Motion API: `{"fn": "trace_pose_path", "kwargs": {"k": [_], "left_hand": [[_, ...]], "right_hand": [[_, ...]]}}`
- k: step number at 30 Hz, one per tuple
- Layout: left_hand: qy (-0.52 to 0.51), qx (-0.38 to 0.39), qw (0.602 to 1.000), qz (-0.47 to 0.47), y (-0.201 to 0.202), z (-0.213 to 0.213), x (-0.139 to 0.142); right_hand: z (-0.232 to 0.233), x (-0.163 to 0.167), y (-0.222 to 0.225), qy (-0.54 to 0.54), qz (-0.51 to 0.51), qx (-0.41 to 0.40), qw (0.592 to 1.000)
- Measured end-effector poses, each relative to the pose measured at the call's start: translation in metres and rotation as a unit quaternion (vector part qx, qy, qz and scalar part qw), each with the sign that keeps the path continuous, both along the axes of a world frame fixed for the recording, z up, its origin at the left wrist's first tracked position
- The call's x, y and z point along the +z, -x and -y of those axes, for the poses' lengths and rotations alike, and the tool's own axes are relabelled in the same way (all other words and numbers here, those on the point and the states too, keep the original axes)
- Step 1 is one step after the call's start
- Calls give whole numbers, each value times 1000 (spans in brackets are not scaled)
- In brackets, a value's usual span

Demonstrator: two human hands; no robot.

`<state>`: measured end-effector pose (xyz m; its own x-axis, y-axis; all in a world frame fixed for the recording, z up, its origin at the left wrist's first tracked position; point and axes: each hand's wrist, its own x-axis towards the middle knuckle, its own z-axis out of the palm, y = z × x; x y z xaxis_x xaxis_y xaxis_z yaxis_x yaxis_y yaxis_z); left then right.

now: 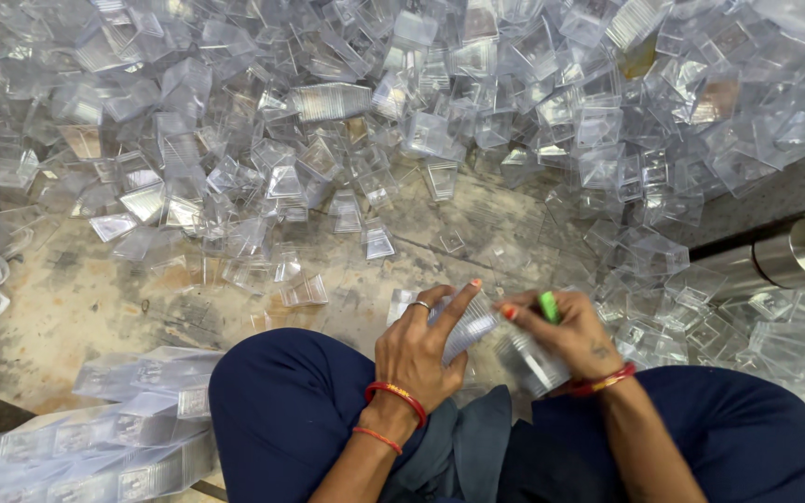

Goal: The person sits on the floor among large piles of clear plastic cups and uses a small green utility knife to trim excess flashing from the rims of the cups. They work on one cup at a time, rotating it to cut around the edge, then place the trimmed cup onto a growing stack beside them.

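The left hand is curled around a stack of clear plastic trays, index finger stretched over it. Just beside, the right hand pinches a green tool above another clear stack. Beyond both hands, loose clear trays heap across the floor.

A ribbed stack of clear plastic cups lies tilted in the left hand; another clear stack sits under the right hand.
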<state>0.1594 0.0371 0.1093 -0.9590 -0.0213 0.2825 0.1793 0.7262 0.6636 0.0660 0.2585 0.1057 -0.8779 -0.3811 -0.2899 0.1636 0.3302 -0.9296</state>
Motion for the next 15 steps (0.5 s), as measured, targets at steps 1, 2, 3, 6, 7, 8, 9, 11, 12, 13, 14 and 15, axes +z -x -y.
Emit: {"fn": "trace_pose_path", "kwargs": {"k": [1, 2, 3, 6, 7, 8, 9, 11, 12, 13, 14, 15], "left_hand": [[1, -2, 1000, 4, 0, 1, 1], [3, -2, 1000, 8, -1, 3, 1], [4, -2, 1000, 13, -1, 5, 2], [-22, 15, 1000, -6, -2, 13, 4], [-42, 44, 998, 6, -2, 17, 4], [-63, 73, 995, 19, -1, 23, 4], [-84, 101, 991, 31, 0, 28, 3], [-82, 102, 990, 44, 0, 35, 3], [-82, 102, 990, 49, -1, 37, 2], [-73, 84, 993, 37, -2, 39, 2], [-62, 68, 995, 26, -3, 40, 1], [-51, 52, 997, 16, -6, 42, 0]], "right_hand": [[4, -4, -3, 13, 20, 2, 1000], [7, -8, -5, 26, 39, 4, 999], [8, -9, -4, 20, 27, -6, 999], [11, -10, 0, 12, -13, -46, 999], [13, -9, 0, 13, -30, -66, 997], [15, -9, -1, 14, -47, -86, 995], [19, -9, -1, 4, -54, -93, 994], [28, -11, -4, -17, -67, -109, 992], [33, -12, -6, -7, -56, -78, 995], [38, -13, -6, 4, -45, -46, 998], [42, -15, -7, 15, -33, -13, 999], [44, -17, -9, 8, -32, -9, 999]]}}
